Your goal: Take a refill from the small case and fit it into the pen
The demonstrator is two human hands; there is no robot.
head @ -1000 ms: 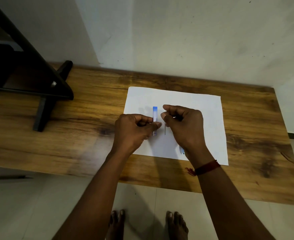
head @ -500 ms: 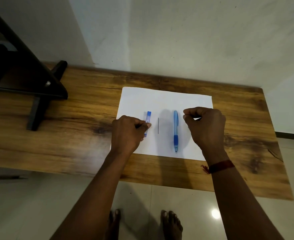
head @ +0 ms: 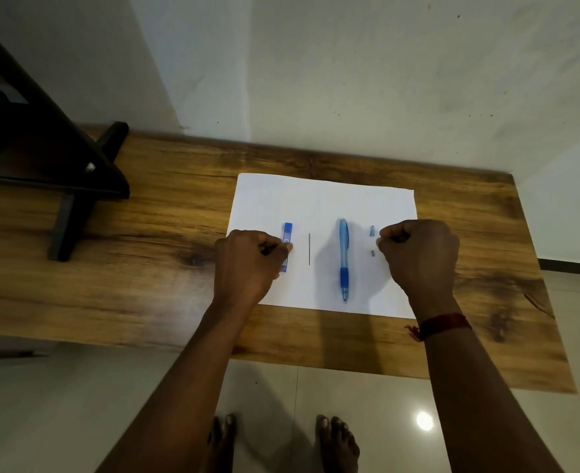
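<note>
On the white sheet of paper (head: 322,203) spread over the wooden table (head: 165,213), I had both hands down with fingers curled. My left hand (head: 246,264) lay at the sheet's left edge, thumb and forefinger touching the slim blue lead case (head: 287,237), which lay flat and pointed away from me; I could not tell whether they truly pinched it. Just right of the case lay a thin dark lead (head: 309,249), apart from it. Further right lay the blue mechanical pencil (head: 343,257), tip toward me. My right hand (head: 420,256) was fisted beside two small parts, a pale blue cap (head: 372,231) and a tiny grey piece (head: 372,253), holding nothing I could see.
</note>
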